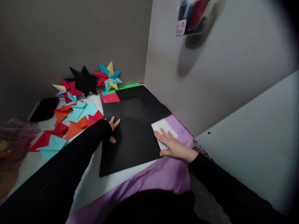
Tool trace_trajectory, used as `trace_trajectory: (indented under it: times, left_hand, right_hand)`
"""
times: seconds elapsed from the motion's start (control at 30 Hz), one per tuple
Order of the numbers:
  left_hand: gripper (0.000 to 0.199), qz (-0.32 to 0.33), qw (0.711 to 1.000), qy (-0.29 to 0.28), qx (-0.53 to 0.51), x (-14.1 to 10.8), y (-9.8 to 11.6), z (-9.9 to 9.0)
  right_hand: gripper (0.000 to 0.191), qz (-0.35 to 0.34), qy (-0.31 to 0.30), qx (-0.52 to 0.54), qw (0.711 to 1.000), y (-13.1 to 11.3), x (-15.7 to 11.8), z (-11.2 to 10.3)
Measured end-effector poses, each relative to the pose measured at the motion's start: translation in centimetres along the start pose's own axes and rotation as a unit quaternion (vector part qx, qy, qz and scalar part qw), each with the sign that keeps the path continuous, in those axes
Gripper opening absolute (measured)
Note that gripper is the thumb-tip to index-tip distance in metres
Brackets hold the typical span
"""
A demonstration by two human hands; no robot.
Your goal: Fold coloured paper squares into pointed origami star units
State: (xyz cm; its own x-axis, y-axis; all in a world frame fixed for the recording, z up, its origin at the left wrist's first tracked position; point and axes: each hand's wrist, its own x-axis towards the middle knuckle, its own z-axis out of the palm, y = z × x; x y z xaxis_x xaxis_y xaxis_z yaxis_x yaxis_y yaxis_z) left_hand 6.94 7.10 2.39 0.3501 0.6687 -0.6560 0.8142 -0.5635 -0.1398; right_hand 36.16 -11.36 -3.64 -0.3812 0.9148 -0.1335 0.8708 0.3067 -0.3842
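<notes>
Beyond L fingers [118,122], near wall: multicolour folded-paper star [109,76]; to its left, black paper star [84,81], then red-yellow-lilac-blue paper star [67,90]. Left of L fingers: loose folded units, incl. orange paper units [77,127], red paper units [95,118] & light-blue paper units [53,146], some overlapping. Farther left: flat black rounded object [45,109], too dim to ID, plus clear plastic bag [16,133], contents blurred. Just past far edge of work: small red paper [111,97], bright-green paper strip [130,86], 2nd black sheet [149,99] partly under the top one. High above R fingers [160,137]: clear pouch [192,18] w/ coloured items, on grey wall. Under it all: white gridded sheet [121,179] & lilac cover [154,177] on bench. In the way: L black sleeve [63,161], crossing in front of folded units, hiding some.

Large matte black rectangular sheet [130,146]: flat between both hands, under L fingers, right edge at R fingertips. White paper piece [162,125]: under R fingers, beside that edge.

L hand: palm down, reaching in from left, fingers spread, thumb apart nearer the body; resting on black sheet, gripping nothing. R hand: palm down, angled in from right, fingers extended & slightly parted, ring on one, thumb by sheet's near-right corner; open, no grip.
</notes>
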Motion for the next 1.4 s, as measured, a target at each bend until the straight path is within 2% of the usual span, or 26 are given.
trace_trajectory:
  times: [0.17,0.23,0.3,0.37,0.43,0.5,0.53,0.57,0.63,0.73,0.83,0.93,1.03,1.07,1.1,1.17,1.27,1.33,1.4]
  left_hand:
    - [0.132,0.004,1.000,0.015,-0.018,0.4,-0.3,0.2]
    - [0.130,0.010,0.999,0.031,-0.029,0.5,-0.8,0.4]
    - [0.124,0.029,0.997,0.061,-0.044,0.3,-1.5,1.1]
    - [0.114,0.054,0.991,0.109,-0.062,-0.2,-2.4,2.5]
    - [0.102,0.060,0.977,0.181,-0.095,-0.9,-2.9,4.4]
    - [0.090,0.028,0.960,0.248,-0.125,-1.8,-2.9,6.5]
    - [0.083,0.003,0.949,0.282,-0.141,-2.2,-2.7,7.4]
    - [0.075,-0.016,0.939,0.304,-0.157,-2.4,-2.5,8.3]
    - [0.065,-0.022,0.924,0.332,-0.187,-2.6,-2.0,9.6]
    - [0.062,0.012,0.897,0.362,-0.252,-2.4,-2.1,10.8]
    - [0.059,0.026,0.836,0.411,-0.361,-2.1,-2.6,11.5]
    - [0.071,0.003,0.737,0.436,-0.517,-2.1,-2.4,11.8]
    - [0.080,0.011,0.603,0.367,-0.708,-2.6,-1.3,11.4]
    - [0.076,0.011,0.572,0.336,-0.749,-2.9,-1.0,11.2]
    - [0.069,0.016,0.553,0.306,-0.775,-3.3,-0.7,10.9]
    - [0.051,0.038,0.539,0.262,-0.800,-4.3,-0.5,10.2]
    - [0.037,0.068,0.510,0.254,-0.819,-6.0,-0.3,9.3]
    - [0.034,0.081,0.507,0.258,-0.818,-7.0,-0.1,8.8]
    - [0.029,0.087,0.523,0.265,-0.805,-7.6,0.0,8.6]
  right_hand:
    - [0.113,-0.003,0.013,-0.029,0.999,-0.9,-1.1,-0.1]
    - [0.117,-0.003,0.009,0.013,1.000,-1.0,-1.5,-0.4]
    - [0.111,0.000,0.010,0.116,0.993,-0.9,-1.7,-1.1]
    - [0.094,0.032,0.057,0.265,0.962,-0.8,-1.5,-1.8]
    - [0.079,0.101,0.116,0.425,0.892,-1.0,-0.8,-2.5]
    - [0.071,0.176,0.132,0.544,0.810,-1.4,0.6,-2.9]
    - [0.066,0.208,0.128,0.576,0.780,-1.6,1.5,-3.1]
    - [0.059,0.234,0.123,0.590,0.763,-1.9,2.5,-3.2]
    - [0.043,0.250,0.104,0.595,0.757,-2.5,4.5,-3.1]
    - [0.027,0.195,0.067,0.608,0.767,-3.6,6.7,-2.8]
    - [0.027,0.153,0.095,0.623,0.761,-4.3,7.3,-2.6]
    - [0.030,0.146,0.152,0.632,0.745,-4.0,6.4,-2.5]
    - [0.032,0.148,0.177,0.637,0.735,-3.5,5.0,-2.1]
    - [0.032,0.151,0.179,0.637,0.734,-3.4,4.6,-1.9]
    - [0.033,0.153,0.177,0.638,0.733,-3.4,4.2,-1.7]
    - [0.032,0.158,0.174,0.645,0.728,-3.4,3.6,-1.2]
    - [0.030,0.156,0.170,0.664,0.711,-3.4,3.1,-0.6]
    - [0.032,0.157,0.165,0.677,0.700,-3.4,3.0,-0.5]
    - [0.037,0.164,0.158,0.684,0.693,-3.5,2.9,-0.6]
